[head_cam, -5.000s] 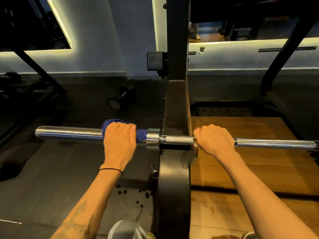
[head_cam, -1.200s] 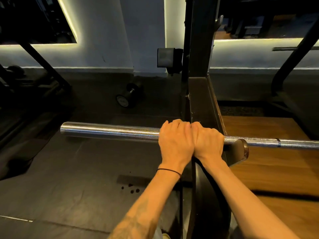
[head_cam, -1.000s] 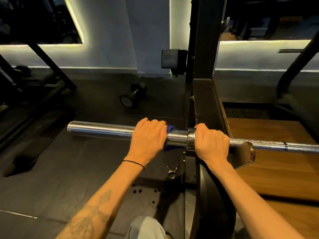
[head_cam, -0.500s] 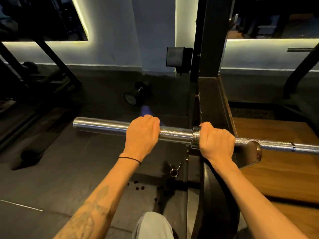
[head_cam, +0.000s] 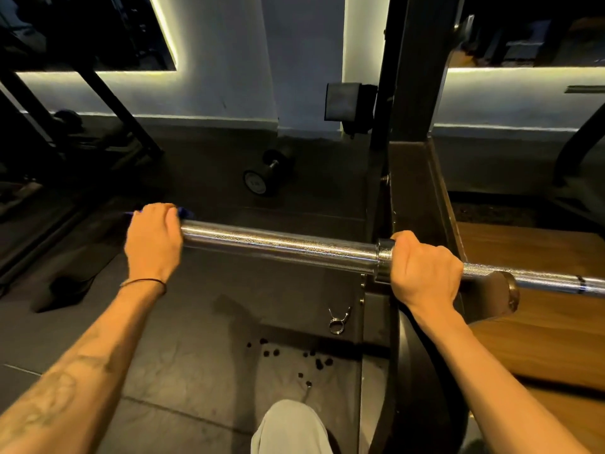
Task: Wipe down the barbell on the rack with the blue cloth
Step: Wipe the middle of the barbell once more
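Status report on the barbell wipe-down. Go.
Left hand grips crumpled blue cloth round the chrome barbell sleeve's outer end. Right hand grips bar beside collar at black rack upright. Nothing blocking.

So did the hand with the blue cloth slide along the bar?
Yes. The left hand with the blue cloth slid outward along the barbell, away from the rack upright, and now grips the sleeve's far end.

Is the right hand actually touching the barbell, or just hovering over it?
Touching. The head view shows the right hand curled around the barbell beside its collar, knuckles on top, with the bar disappearing under the palm.
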